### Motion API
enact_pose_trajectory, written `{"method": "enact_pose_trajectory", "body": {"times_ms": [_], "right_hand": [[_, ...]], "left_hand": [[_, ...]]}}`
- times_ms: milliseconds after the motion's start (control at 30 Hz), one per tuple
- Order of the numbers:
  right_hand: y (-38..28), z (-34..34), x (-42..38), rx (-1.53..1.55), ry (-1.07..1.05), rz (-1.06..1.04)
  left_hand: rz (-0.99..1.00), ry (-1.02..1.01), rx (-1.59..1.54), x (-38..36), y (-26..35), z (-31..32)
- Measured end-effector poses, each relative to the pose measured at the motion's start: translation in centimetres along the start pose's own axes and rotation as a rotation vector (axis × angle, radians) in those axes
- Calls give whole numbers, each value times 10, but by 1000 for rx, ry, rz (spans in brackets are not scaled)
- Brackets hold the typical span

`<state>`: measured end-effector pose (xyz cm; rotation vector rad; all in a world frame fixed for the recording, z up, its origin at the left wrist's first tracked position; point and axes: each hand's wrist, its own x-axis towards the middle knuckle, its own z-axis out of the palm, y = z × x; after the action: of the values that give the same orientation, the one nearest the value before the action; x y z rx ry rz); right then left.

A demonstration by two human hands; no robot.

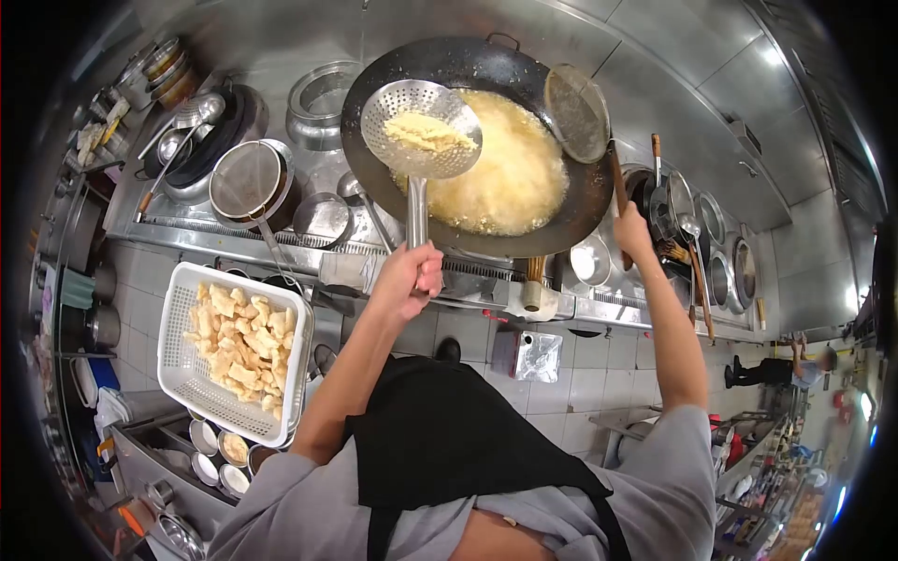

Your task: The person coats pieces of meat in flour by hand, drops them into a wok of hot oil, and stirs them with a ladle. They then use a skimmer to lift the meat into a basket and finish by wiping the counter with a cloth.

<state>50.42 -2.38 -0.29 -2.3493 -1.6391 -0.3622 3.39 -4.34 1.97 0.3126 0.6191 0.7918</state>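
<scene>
My left hand (410, 280) is closed around the metal handle of a perforated skimmer (388, 98). Pale yellow fried pieces (428, 133) lie in its bowl, above the left side of a large black wok (486, 64). Bubbling, foamy oil (514, 168) fills the wok's middle. To the right, my right hand (634, 232) grips the wooden handle of a round mesh strainer (576, 114), whose head is over the wok's right rim. The mesh shows nothing in it.
A white perforated basket (173, 360) with golden fried pieces (245, 346) stands at lower left. Around the wok are a sieve (245, 178), a metal pot (323, 98), a ladle (350, 187) and a bamboo brush (534, 280). Another person (790, 369) is far right.
</scene>
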Motion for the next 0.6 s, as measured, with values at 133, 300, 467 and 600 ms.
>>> {"method": "enact_pose_trajectory", "body": {"times_ms": [133,300,467,600], "right_hand": [[-55,33,23,989,-1039,502],[-117,54,18,1340,-1222,447],[-134,37,0,1504,-1179,365],[-141,-20,-30,1378,-898,337]], "left_hand": [[50,56,86,-43,-1,19],[97,166,194,-66,1,38],[127,190,169,-55,0,33],[129,234,162,-50,3,25]]}}
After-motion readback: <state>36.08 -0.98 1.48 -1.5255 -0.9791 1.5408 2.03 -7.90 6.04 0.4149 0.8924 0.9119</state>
